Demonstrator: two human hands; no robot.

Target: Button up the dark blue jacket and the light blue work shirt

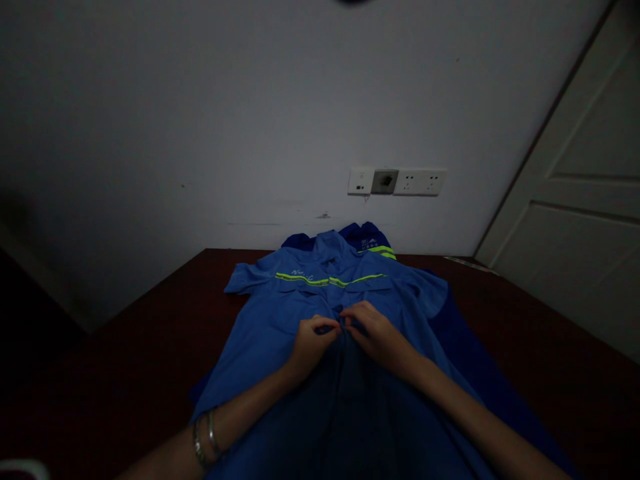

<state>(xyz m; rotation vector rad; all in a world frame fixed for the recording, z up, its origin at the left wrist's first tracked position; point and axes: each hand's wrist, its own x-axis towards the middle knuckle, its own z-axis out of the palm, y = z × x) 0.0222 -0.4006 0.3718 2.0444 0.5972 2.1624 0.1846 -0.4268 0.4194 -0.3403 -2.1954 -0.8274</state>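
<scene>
A light-blue short-sleeved work shirt (280, 313) lies spread out, front side up, with its collar toward the wall. Yellow-green reflective strips cross its chest, with white lettering above one of them. Along the front placket, below the chest strips, my left hand (314, 341) pinches the fabric edge between thumb and fingers. My right hand (375, 333) meets it from the other side, its fingertips also closed on the placket. Any button between the fingertips is too small and dark to make out. Beneath the shirt is a darker blue garment (465, 347) with yellow-green strips.
The dark reddish-brown table (165, 307) runs up to a pale wall (200, 120). Sockets and switches (397, 181) sit on that wall. At the right stands a white panelled door (590, 220). A white curved rim (24, 469) shows at the lower left corner.
</scene>
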